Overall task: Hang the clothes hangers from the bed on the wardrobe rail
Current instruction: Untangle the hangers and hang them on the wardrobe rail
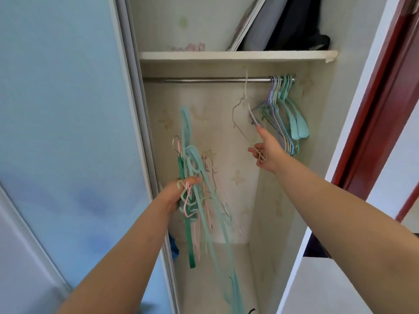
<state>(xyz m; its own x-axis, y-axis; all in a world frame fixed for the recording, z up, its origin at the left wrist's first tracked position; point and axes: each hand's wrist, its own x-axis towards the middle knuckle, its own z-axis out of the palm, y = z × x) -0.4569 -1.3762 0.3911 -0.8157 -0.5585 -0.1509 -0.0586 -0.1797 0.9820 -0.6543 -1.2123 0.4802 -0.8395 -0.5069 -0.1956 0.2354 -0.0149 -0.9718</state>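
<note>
My left hand (175, 194) grips a tangled bundle of hangers (199, 177), green, teal and pink, low in the open wardrobe. My right hand (267, 152) holds a thin white wire hanger (241, 116) by its lower bar and lifts it; the hook reaches up past the metal rail (204, 80). I cannot tell whether the hook rests on the rail. Several pastel hangers (281, 105) hang bunched at the rail's right end.
A white shelf (226, 55) sits just above the rail, carrying a leaning board and dark bags (294, 23). A pale blue sliding door (63, 109) stands on the left. A red door frame (381, 109) runs along the right. Something blue (174, 245) lies at the wardrobe's lower left.
</note>
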